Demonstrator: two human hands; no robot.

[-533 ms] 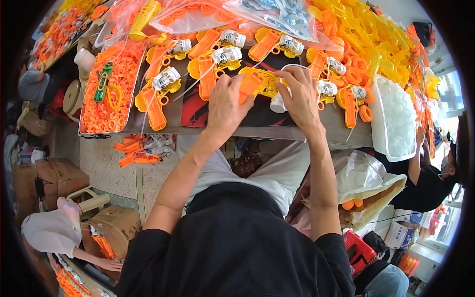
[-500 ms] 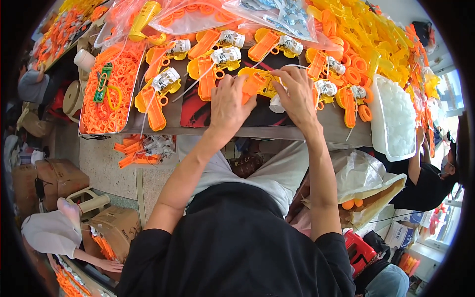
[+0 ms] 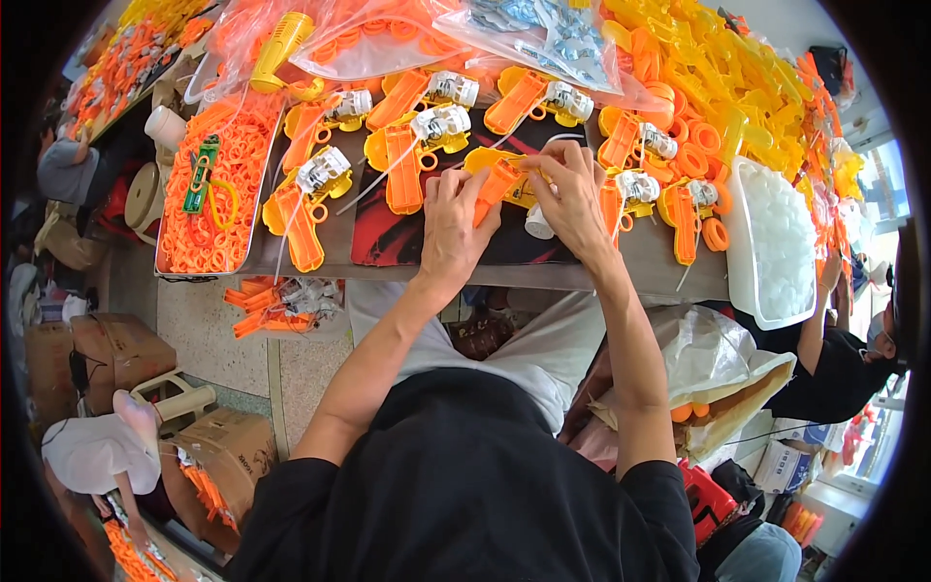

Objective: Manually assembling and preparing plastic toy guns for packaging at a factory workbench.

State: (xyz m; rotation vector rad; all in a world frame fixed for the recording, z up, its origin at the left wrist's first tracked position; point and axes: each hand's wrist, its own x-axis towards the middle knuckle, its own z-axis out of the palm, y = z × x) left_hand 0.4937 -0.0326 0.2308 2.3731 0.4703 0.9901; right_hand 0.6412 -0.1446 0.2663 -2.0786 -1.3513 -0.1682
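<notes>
My left hand [image 3: 452, 221] is closed round the orange grip [image 3: 498, 184] of a toy gun shell, above a black-and-red mat [image 3: 383, 228]. The shell's yellow body [image 3: 482, 158] shows beyond my fingers, tilted on the mat. My right hand [image 3: 572, 199] is pinched over the right part of that shell; what its fingertips hold is too small to make out. A white cylindrical part [image 3: 537, 225] lies just below the right fingers. Several similar half-built toy guns [image 3: 402, 160], orange and yellow with white mechanisms, lie around both hands.
A tray of orange rings [image 3: 208, 238] stands at the left, with a green tool [image 3: 201, 175] on top. On the right are a white bin of translucent pieces [image 3: 773, 242] and a heap of yellow shells [image 3: 718, 68]. Plastic bags [image 3: 543, 39] lie at the back. Other people sit nearby.
The orange grip in my left hand has turned more upright and shifted slightly right. My right fingers have drawn together into a pinch over the shell.
</notes>
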